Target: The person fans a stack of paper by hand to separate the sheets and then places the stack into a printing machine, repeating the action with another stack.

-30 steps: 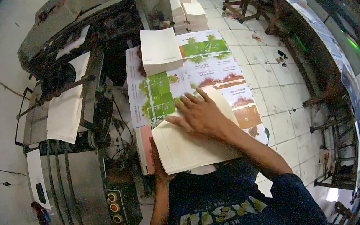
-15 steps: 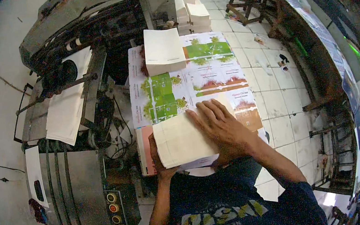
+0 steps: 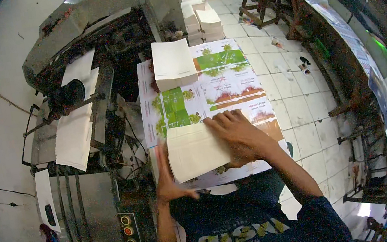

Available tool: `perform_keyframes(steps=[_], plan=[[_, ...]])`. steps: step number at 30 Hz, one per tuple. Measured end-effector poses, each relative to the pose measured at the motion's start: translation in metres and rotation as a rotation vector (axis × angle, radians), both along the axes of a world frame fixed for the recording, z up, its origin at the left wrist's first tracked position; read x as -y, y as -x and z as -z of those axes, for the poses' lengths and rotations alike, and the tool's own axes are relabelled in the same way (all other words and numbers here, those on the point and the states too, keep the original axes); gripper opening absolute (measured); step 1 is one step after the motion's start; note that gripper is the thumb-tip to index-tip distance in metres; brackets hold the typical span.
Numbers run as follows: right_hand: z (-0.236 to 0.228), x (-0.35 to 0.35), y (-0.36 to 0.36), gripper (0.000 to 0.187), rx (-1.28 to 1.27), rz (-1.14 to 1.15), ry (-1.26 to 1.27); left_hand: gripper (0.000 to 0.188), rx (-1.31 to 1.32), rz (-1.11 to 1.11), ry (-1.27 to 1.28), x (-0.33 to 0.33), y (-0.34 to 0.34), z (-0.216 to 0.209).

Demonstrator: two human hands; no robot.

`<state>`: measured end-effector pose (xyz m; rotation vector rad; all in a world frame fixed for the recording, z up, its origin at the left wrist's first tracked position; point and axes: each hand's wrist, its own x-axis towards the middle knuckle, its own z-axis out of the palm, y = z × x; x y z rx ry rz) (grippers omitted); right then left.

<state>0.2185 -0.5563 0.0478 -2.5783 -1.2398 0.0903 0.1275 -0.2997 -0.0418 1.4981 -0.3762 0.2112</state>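
Note:
A stack of cream paper [image 3: 193,151] lies on printed sheets [image 3: 227,77] bearing green and brown designs, close to my body. My left hand [image 3: 167,186] stands along the stack's left side, its fingers straight and its thumb spread toward the near edge. Over the right end of the stack, my right hand [image 3: 242,136] bends its fingers onto the top and grips that edge; its thumb side is partly hidden. Farther off, a second block of cream paper [image 3: 173,62] rests on the same printed sheets, apart from both hands.
On the left stands a grey machine [image 3: 86,200] with round buttons [image 3: 128,231] and pale sheets [image 3: 76,130] on its feed. Taller paper stacks [image 3: 209,22] stand beyond the printed sheets. A wooden stool [image 3: 263,0] and a long bench [image 3: 320,34] line the right side of the tiled floor.
My left thumb has swung outward and the fingers have straightened along the stack's side. My right fingers have drawn back and bent at the right end. A pale sheet has shifted on the machine.

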Motion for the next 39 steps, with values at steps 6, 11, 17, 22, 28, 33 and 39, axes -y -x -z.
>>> perform_keyframes(steps=[6,11,17,22,28,33,39], plan=[[-0.009,-0.002,-0.002,0.129,-0.036,0.0,0.102,0.152,0.284,-0.329,-0.995,0.042,-0.001,-0.153],[0.002,0.006,0.001,0.129,-0.043,-0.031,0.037,0.139,-0.002,-0.128,-1.371,0.077,-0.016,-0.097],[-0.006,0.015,0.018,0.117,-0.095,-0.104,-0.145,0.122,-0.018,-0.072,-1.356,0.069,-0.029,-0.087],[0.009,0.008,0.028,0.091,0.105,0.004,-0.064,0.103,0.113,-0.264,-1.377,0.077,-0.026,-0.075],[0.011,-0.001,0.029,0.083,0.151,0.042,-0.082,0.077,0.22,-0.368,-1.313,0.074,-0.032,-0.069],[0.024,0.0,0.028,0.07,0.166,-0.025,-0.135,0.059,0.265,-0.344,-1.205,0.069,-0.039,-0.061],[0.006,0.012,0.023,0.062,0.242,0.033,-0.072,0.063,0.28,-0.345,-1.167,0.064,-0.038,-0.06]])
